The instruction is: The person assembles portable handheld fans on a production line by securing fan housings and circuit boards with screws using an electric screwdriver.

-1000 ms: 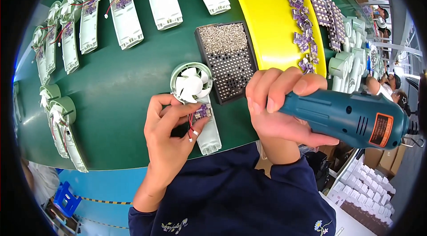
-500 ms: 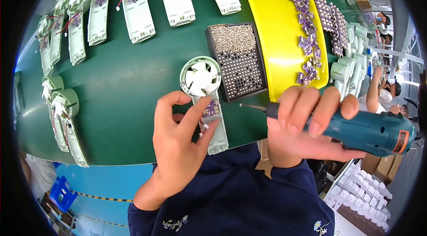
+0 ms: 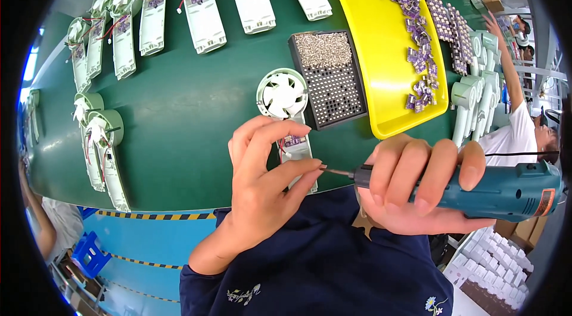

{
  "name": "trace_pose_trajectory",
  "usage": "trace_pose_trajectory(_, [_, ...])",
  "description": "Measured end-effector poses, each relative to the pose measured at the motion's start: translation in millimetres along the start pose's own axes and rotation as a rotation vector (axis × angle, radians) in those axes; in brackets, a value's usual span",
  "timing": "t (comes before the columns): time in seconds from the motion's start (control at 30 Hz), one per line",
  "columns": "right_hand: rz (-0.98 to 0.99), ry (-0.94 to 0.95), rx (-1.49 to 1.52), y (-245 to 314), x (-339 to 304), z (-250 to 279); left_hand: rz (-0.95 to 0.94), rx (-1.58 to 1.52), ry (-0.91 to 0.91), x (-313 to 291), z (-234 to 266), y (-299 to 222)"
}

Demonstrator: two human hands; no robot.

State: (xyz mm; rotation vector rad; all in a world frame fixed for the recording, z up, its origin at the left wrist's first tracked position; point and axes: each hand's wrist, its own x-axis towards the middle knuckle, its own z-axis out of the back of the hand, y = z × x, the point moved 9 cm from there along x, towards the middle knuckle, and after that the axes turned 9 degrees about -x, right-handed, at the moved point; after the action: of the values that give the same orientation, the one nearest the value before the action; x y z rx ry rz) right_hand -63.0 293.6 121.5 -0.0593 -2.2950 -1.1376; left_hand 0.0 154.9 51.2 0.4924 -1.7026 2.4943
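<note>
My right hand (image 3: 417, 185) is wrapped round a teal electric screwdriver (image 3: 506, 188), whose thin bit (image 3: 338, 172) points left. At the bit's tip, the thumb and a finger of my left hand (image 3: 265, 182) pinch together; whatever is between them is too small to make out. Under and behind my left hand lies a pale green handheld fan half (image 3: 302, 148), its white blades (image 3: 282, 96) at the far end. A purple circuit board (image 3: 293, 139) sits in its handle, partly covered by my fingers, with a small white connector (image 3: 286, 155) on wires.
A black screw tray (image 3: 330, 92) holding many small screws stands just beyond the fan half. Right of it lies a yellow tray (image 3: 381, 95) with purple boards (image 3: 420, 47). More fan halves (image 3: 202, 18) line the far and left table. A co-worker's arm (image 3: 506, 65) reaches out at right.
My left hand has moved from the fan's handle to the screwdriver's tip, its fingers closing there. The view has shifted slightly. At right, a co-worker's arm now stretches out toward the far side.
</note>
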Motion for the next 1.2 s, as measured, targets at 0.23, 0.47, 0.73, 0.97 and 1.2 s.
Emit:
trace_pose_trajectory(0.23, [-0.059, 0.04, -0.025, -8.9, -3.0, -5.4, 0.002, -0.028, 0.033, 1.8, -1.0, -1.9])
trace_pose_trajectory(0.47, [-0.101, 0.39, 0.063, -19.7, -2.3, -20.4, 0.005, -0.099, 0.094, -4.5, -4.6, 3.0])
trace_pose_trajectory(0.73, [0.153, 0.17, -0.205, -10.5, -9.2, -15.7, 0.065, 0.058, 0.024, 2.0, 14.9, 28.1])
trace_pose_trajectory(0.97, [0.061, 0.181, -0.209, -31.8, -9.8, -14.6, 0.104, 0.017, -0.001, -0.8, 11.6, 43.9])
trace_pose_trajectory(1.2, [0.066, 0.216, -0.248, -43.1, -15.3, -15.9, 0.125, 0.001, -0.036, -3.4, 12.0, 45.4])
